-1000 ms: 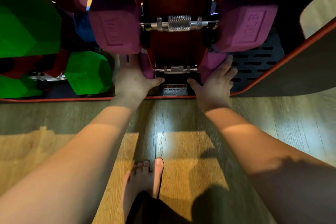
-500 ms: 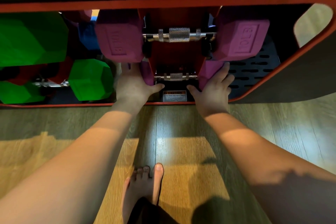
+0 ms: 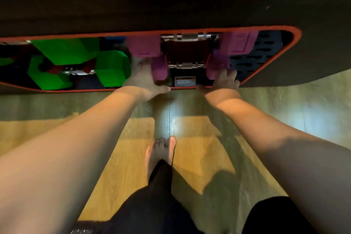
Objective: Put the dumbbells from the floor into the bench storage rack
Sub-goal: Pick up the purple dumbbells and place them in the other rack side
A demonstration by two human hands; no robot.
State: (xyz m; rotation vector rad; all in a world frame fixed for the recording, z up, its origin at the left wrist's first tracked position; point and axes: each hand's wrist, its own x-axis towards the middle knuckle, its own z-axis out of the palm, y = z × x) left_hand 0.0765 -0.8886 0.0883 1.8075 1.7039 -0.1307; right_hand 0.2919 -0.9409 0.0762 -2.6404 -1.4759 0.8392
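A small purple dumbbell [image 3: 187, 65] lies on the low shelf of the red-edged bench storage rack [image 3: 269, 30], its steel handle facing me. My left hand [image 3: 143, 80] cups its left head, fingers behind it and thumb spread toward the floor. My right hand [image 3: 225, 81] rests on its right head with the fingers laid over the lower face. Above it a bigger purple dumbbell [image 3: 237, 42] sits across the rack's upper cradle. Green dumbbells [image 3: 112, 67] fill the rack's left side.
The bench's dark padded top [image 3: 171, 0] overhangs the rack and hides its upper part. A perforated black panel [image 3: 262, 51] lines the rack's right end. Wooden floor [image 3: 121, 157] lies in front, with my bare foot [image 3: 161, 154] on it.
The view has risen and pulled back, so the bench top now covers more of the rack. Both hands remain on the small purple dumbbell's heads in the low shelf.
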